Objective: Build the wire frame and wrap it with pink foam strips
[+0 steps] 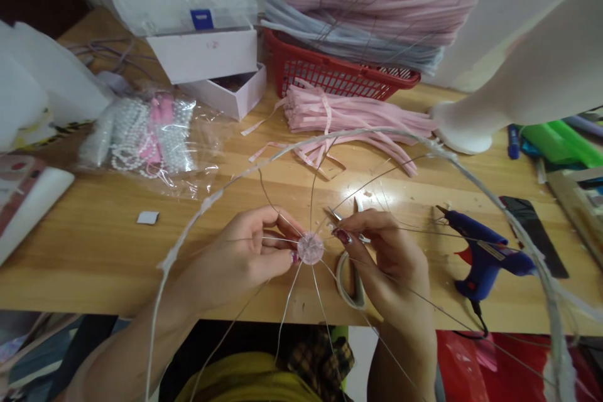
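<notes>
Glue gun (485, 257) on the table (94, 251) right of the disc (310, 248), basket (330, 75) behind, bead bag (146, 135) far left.

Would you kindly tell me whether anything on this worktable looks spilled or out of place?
Only minor mess: a few loose pink strips trail off their bundle onto the table, and pale scraps lie scattered beside the glue gun. The left hand pinches the pink disc; the right hand pinches a wire.

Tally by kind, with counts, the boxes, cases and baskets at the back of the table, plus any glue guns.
Clear plastic case: 1
White boxes: 2
Red basket: 1
Blue glue gun: 1
Total: 5
</notes>
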The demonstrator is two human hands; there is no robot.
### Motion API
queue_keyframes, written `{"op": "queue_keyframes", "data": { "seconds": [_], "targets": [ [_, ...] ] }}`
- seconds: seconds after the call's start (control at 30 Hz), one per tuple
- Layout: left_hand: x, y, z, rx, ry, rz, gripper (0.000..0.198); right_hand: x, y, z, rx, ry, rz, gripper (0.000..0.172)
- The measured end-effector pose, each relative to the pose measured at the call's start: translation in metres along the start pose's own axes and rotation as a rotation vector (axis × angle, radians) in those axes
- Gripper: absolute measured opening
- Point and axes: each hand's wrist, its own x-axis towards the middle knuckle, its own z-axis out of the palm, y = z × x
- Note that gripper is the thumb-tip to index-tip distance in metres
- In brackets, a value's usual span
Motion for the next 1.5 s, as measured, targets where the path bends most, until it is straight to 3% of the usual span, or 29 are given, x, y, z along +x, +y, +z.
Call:
{"op": "queue_keyframes", "data": {
  "seconds": [0.7, 0.93, 1.1, 1.23, 1.5],
  "targets": [
    [0.004, -0.003, -0.001, 0.042, -0.006, 0.082, 0.021, 0.002, 0.004, 0.005, 0.027, 0.064, -0.013, 0.016],
    [0.012, -0.006, -0.005, 0.048, 0.006, 0.088, 0.021, 0.001, 0.008, 0.01, 0.016, 0.137, 0.102, 0.012],
    [0.013, -0.013, -0.011, 0.142, 0.024, 0.164, 0.017, 0.005, 0.01, 0.009, 0.172, 0.026, 0.208, 0.011],
    [0.006, -0.009, -0.006, 0.185, 0.079, 0.311, 0.013, 0.01, 0.003, 0.007, 0.324, -0.02, 0.204, 0.018],
    [-0.007, 0.025, -0.008, 0.641, 0.064, 0.833, 0.014, 0.031, -0.019, -0.013, 0.378, -0.151, 0.117, 0.016]
  ]
}}
